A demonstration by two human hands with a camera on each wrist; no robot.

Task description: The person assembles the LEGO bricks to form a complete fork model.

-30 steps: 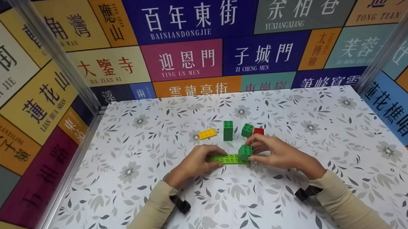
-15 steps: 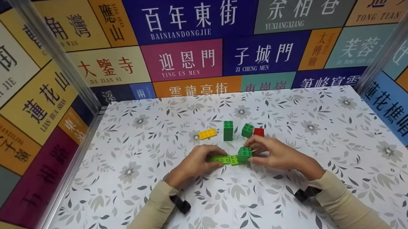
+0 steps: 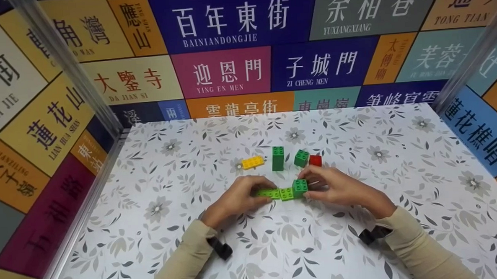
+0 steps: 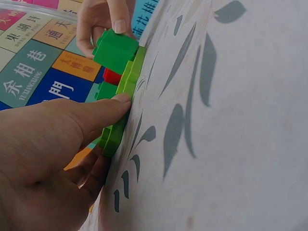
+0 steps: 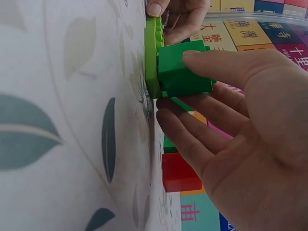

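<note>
My left hand (image 3: 241, 195) pinches the left end of a low row of light green toy bricks (image 3: 274, 193) on the table, with a small step visible near its middle. In the left wrist view the thumb (image 4: 115, 107) presses along the near side of the row. Thumb and fingers of my right hand (image 3: 338, 188) hold a darker green two-by-two brick (image 3: 301, 186) at the row's right end. In the right wrist view this green brick (image 5: 180, 72) stands over the light green row (image 5: 153, 57), studs facing up from the table.
Behind the hands stand a yellow brick (image 3: 253, 162), a tall green brick stack (image 3: 277, 161), another green brick (image 3: 301, 158) and a red brick (image 3: 315, 160). A flower-patterned cloth (image 3: 190, 150) covers the table, and walls with printed signs (image 3: 228, 71) rise around it.
A step has appeared in the light green row, which looked straight a second ago. The held green brick has turned slightly, squaring up with the row. The left hand stays in place.
</note>
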